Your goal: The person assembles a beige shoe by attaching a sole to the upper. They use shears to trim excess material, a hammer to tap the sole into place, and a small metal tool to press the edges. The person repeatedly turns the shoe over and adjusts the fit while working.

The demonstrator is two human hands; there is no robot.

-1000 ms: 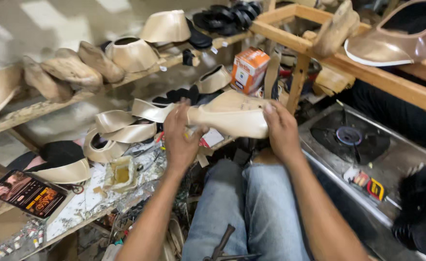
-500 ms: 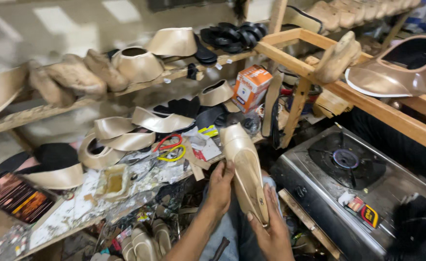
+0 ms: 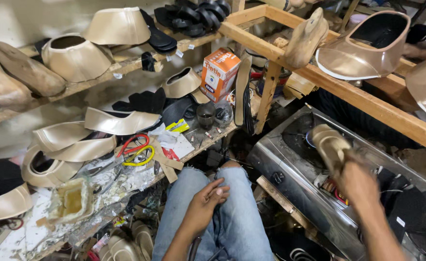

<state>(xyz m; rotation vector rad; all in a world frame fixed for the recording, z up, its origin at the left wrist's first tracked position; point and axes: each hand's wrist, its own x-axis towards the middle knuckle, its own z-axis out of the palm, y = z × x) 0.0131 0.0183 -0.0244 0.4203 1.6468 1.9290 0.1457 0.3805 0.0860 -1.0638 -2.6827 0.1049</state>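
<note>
My right hand (image 3: 359, 180) grips a beige shoe (image 3: 330, 145) by its heel end and holds it out over the steel gas stove (image 3: 290, 179) at the right. The shoe and hand are motion-blurred. My left hand (image 3: 205, 204) rests on my knee on the blue jeans (image 3: 232, 227), fingers loosely bent and holding nothing. The workbench edge (image 3: 126, 193) lies just left of that hand.
The low workbench carries beige shoe uppers (image 3: 118, 123), red and yellow scissors (image 3: 138, 150), a glue pot (image 3: 72, 200) and an orange box (image 3: 218, 72). Wooden lasts (image 3: 26, 72) sit on the shelf. A wooden rack (image 3: 358, 92) holds a last (image 3: 306, 39) and an upper (image 3: 365, 46).
The shoe was held in both hands over my lap. My right hand has carried it right, over the stove, and my left hand has let go and dropped to my knee.
</note>
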